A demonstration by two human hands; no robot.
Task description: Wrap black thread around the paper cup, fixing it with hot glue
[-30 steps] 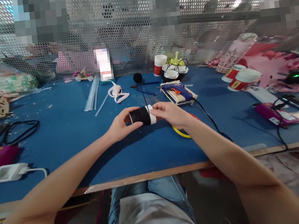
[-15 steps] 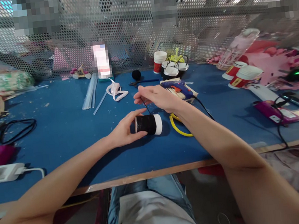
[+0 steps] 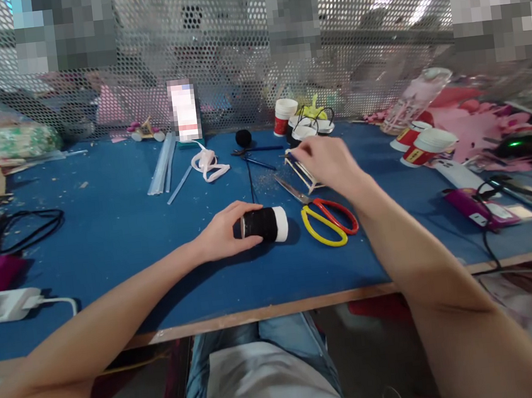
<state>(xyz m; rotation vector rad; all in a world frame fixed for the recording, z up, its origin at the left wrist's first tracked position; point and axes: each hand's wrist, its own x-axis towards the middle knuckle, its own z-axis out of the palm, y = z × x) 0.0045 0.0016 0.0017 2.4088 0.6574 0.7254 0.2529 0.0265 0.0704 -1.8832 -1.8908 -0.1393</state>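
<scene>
My left hand [image 3: 222,232] is closed around a paper cup [image 3: 263,224] lying on its side, wrapped in black yarn with a white band bare at its right end. A strand of the black yarn [image 3: 251,181] runs from the cup back toward a black yarn ball [image 3: 243,138]. My right hand [image 3: 326,158] is closed over a glue gun [image 3: 292,156], only a small dark blue bit of which shows past the fingers. Below that hand is a small wooden stick stand [image 3: 306,179]. Scissors [image 3: 324,218] with one yellow and one red handle lie right of the cup.
Clear glue sticks [image 3: 163,165], a white ribbon [image 3: 210,165] and a phone [image 3: 185,112] with a blurred screen are at the back left. Paper cups [image 3: 431,143] and a purple power strip [image 3: 478,207] are at the right. A perforated metal screen [image 3: 231,50] stands behind the table.
My right hand has let go of the black yarn strand, moved right, and taken the glue gun off its stand. The scissors are now in full view. My left hand still holds the cup.
</scene>
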